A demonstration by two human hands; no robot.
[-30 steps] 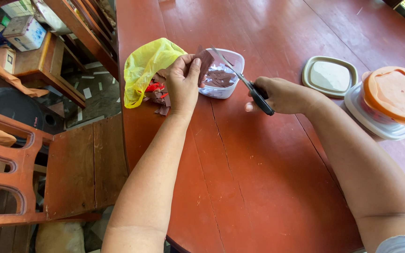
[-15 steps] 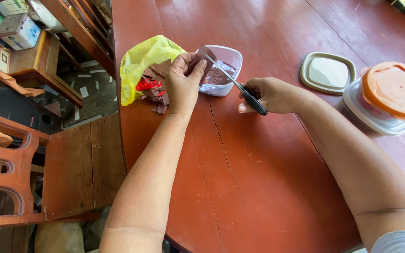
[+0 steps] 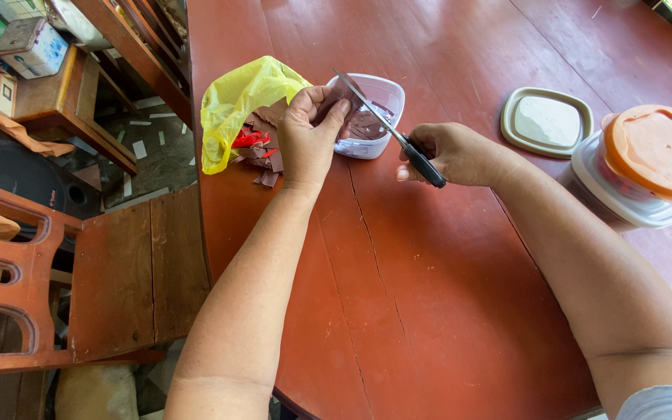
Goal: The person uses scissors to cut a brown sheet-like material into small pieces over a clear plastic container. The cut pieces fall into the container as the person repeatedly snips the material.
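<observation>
- The red wooden table [image 3: 445,295] fills the lower and right parts of the frame, with both forearms reaching up across it from the bottom edge.
- At lower left, beside the table edge, stands a wooden chair [image 3: 110,280].
- The right hand [image 3: 456,153], right of centre, is curled shut around the black handles of the scissors [image 3: 398,136]; the blades point up and left, slightly apart.
- The left hand [image 3: 309,136], centre frame, pinches a brown strip [image 3: 334,97] between thumb and pressed-together fingers; the strip rises above the fingertips and meets the blades.
- Just behind the strip sits a clear tub [image 3: 375,117] holding brown cut pieces.
- Left of that hand lies a yellow bag [image 3: 239,101] with brown and red scraps [image 3: 254,144] spilling beside the wrist.
- At the right, a loose lid [image 3: 546,122] lies flat, and an orange-lidded container [image 3: 643,167] stands near the edge of the frame.
</observation>
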